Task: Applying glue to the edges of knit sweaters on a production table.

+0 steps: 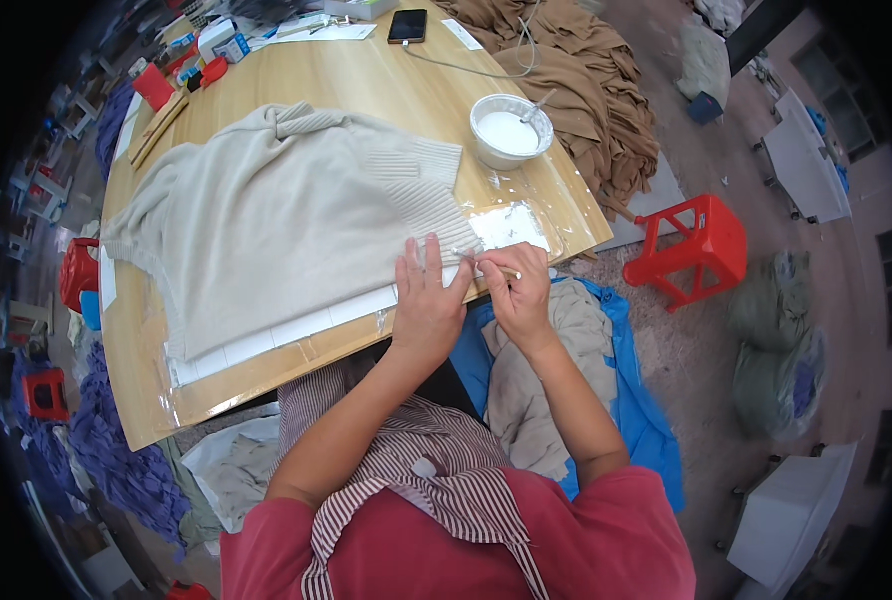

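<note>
While the two hands meet near the middle of the frame, they seem to be doing small, careful work on the edge of a cream sweater (286, 210). The sweater lies spread out, left of center and a bit high in the frame, on a wooden table (341, 80). Its ribbed end points right, toward the hands. A white strip (316, 323) shows along its lower side.

The left hand (428, 310) is open, palm down. Two of its fingers reach out over the edge of the sweater, a bit apart, and seem to press it down. Its thumb points at the right hand. It does not look like it has hold of anything.

The right hand (522, 302) is mostly closed. Its thumb and finger pinch a thin stick (512, 273), right by the sweater's corner. The tip is too small to see well, so I can't tell if it touches the yarn. I think this step needs the cloth kept flat and the stick kept steady.

A white bowl (501, 160) stands up and to the right, near the hands. A phone (408, 27) lies at the top of the frame.
</note>
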{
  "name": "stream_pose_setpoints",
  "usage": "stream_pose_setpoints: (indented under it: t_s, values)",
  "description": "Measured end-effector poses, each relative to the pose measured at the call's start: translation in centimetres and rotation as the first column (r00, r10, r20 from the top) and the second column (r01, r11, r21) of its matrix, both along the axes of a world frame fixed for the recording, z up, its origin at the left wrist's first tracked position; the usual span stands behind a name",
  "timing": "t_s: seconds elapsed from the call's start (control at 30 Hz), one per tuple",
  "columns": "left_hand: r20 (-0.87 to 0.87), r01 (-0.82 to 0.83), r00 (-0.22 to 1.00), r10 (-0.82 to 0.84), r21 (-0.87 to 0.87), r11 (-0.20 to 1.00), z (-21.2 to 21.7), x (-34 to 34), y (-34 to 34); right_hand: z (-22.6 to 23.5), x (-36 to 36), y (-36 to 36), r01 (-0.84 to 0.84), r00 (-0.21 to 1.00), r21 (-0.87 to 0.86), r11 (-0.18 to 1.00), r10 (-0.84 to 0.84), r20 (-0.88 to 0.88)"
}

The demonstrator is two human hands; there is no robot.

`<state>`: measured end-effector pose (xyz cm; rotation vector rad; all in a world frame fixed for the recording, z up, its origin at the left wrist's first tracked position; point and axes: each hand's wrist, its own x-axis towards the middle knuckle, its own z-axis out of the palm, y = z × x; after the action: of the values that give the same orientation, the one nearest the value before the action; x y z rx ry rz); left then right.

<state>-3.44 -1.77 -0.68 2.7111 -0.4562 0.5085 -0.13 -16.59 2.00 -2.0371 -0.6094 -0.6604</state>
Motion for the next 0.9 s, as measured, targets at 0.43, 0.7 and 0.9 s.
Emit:
stream_pose_setpoints:
  t_s: [0.43,0.7,0.9]
  values:
    - [0.005,0.054,0.999,-0.054,-0.247,0.968,-2.7,0.4,0.2,1.7,0.1,5.7,-0.258,0.964,-0.053,0.965,0.253,-0.083]
    - [-0.146,0.079,0.971,-0.189,-0.55,0.832,-7.8,1.7,0.7,3.1,-0.5,8.1,-0.194,0.977,0.006,0.981,0.194,-0.092]
    - [-0.25,-0.063,0.967,0.041,-0.078,0.995,0.3,0.8,-0.4,2.3,-1.0,12.3,-0.32,0.932,0.013,0.947,0.317,-0.175]
